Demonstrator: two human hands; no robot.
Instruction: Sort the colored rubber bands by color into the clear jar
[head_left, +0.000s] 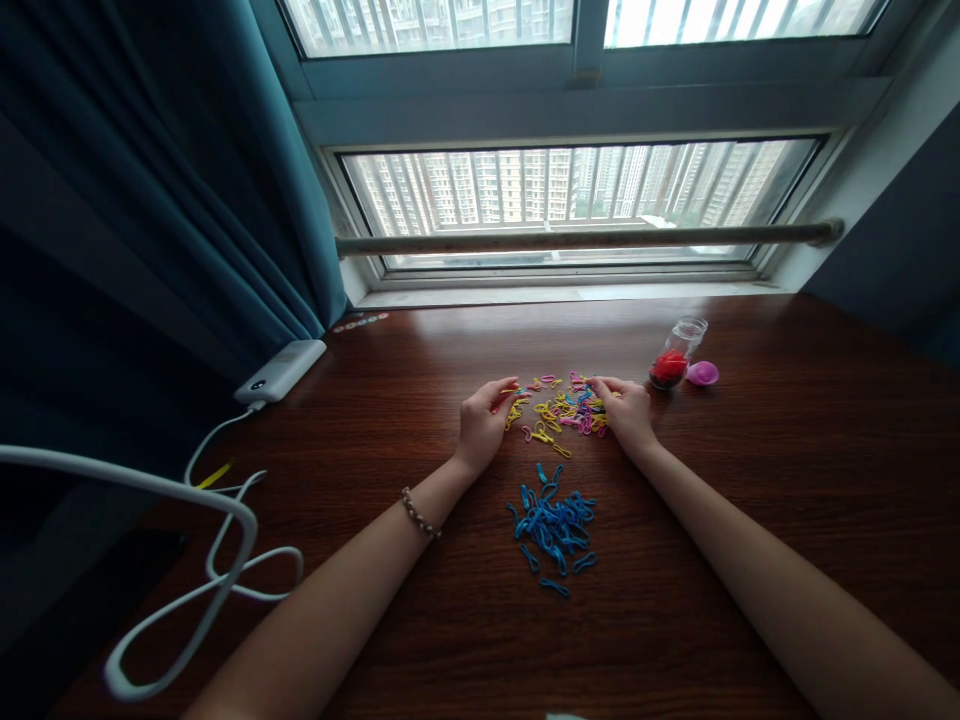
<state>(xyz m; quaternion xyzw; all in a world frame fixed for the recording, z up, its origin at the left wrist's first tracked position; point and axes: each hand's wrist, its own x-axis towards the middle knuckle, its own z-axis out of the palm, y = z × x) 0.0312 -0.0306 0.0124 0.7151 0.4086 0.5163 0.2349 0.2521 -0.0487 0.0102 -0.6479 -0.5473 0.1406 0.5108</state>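
A mixed heap of small yellow and pink loops (559, 410) lies on the dark wooden table (750, 470) between my two hands. My left hand (484, 420) rests at the heap's left edge, fingers curled and pinched on a small loop. My right hand (626, 410) sits at the heap's right edge, fingers bent down onto the loops; what it pinches is too small to make out. Nearer to me lies a separate heap of blue loops (555, 525). A bead bracelet (418, 514) is on my left wrist.
A small clear jar with red loops (673, 358) stands at the right of the heap, its pink lid (703, 373) beside it. A white power bank (281, 370) with a looping white cable (217, 540) lies at the left. Blue curtain and window at the back.
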